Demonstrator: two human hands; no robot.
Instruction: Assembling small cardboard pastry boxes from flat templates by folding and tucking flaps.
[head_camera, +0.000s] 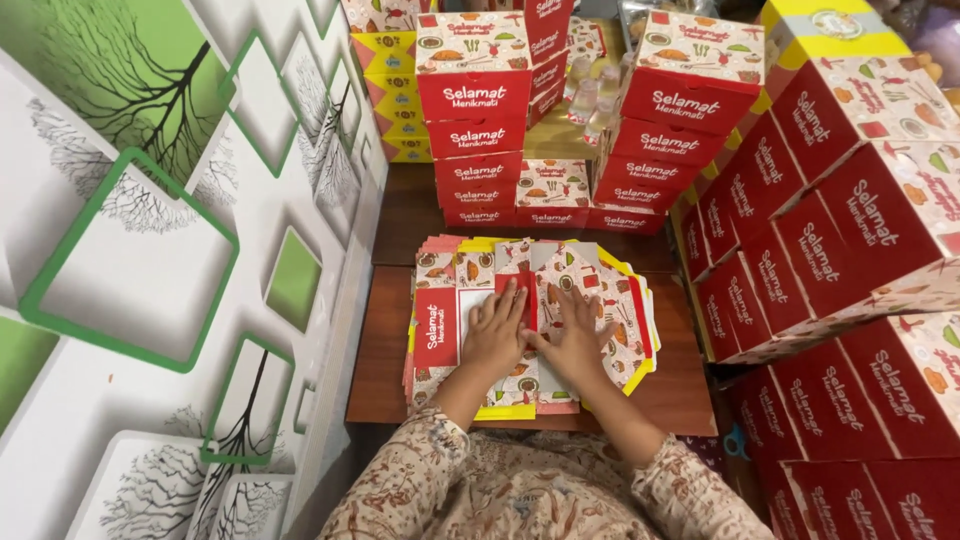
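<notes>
A pile of flat, unfolded cardboard box blanks (440, 330), red, white and yellow with food drawings, lies on a small brown wooden table (380, 360). My left hand (495, 332) rests flat on the top blank, fingers spread and pointing away from me. My right hand (580, 340) lies flat beside it on the same blank, the two thumbs nearly touching. Both hands press on the sheet and grip nothing. My patterned sleeves show at the bottom.
Stacks of folded red boxes (475, 130) stand behind the table, with more (690, 120) at the back right. A tall wall of the same boxes (840, 260) fills the right side. A wall with green and white square patterns (150, 250) runs along the left.
</notes>
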